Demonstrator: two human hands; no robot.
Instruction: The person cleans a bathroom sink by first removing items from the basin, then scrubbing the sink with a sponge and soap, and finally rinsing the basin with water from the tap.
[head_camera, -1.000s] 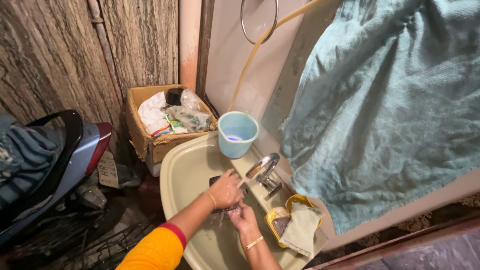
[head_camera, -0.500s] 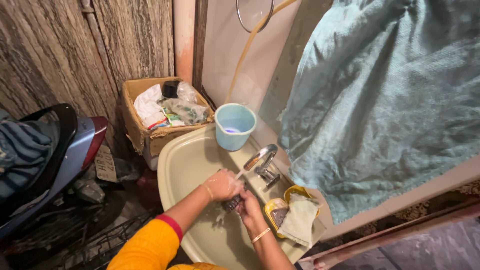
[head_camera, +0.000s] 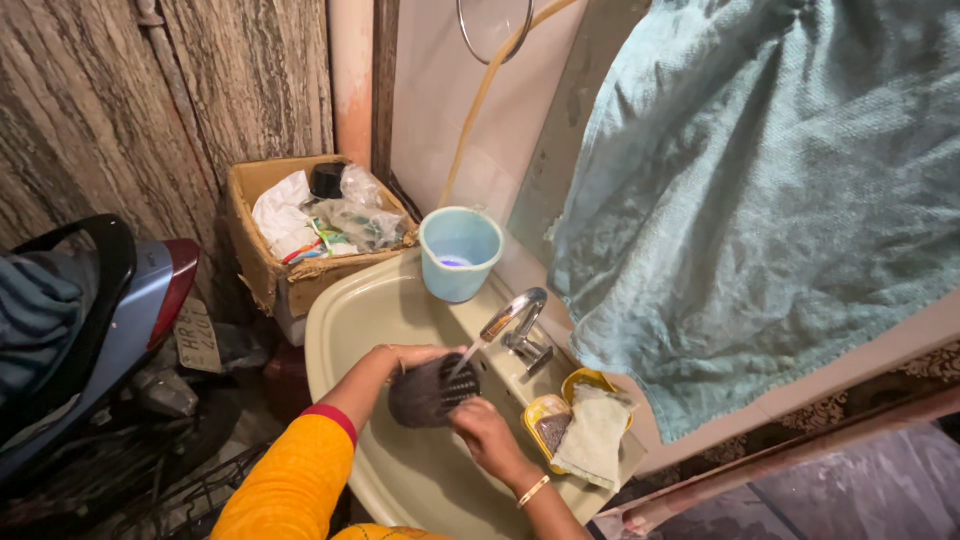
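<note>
Over the cream sink, the left hand is gripping a dark perforated cup, tilting its mouth toward the tap, whose water is running into it. The right hand is closing on the cup's lower rim. A blue bucket is sitting at the sink's far edge.

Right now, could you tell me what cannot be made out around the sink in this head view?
- Left hand: its fingers are hidden behind the dark ribbed cup.
- Inside of that cup: turned away from the camera.
- Right hand: its fingertips are hidden at the cup's rim.
- Yellow soap dish: half covered by a folded cloth.
- Sink drain: hidden by the arms.
- Scooter: cut off by the left edge.
</note>
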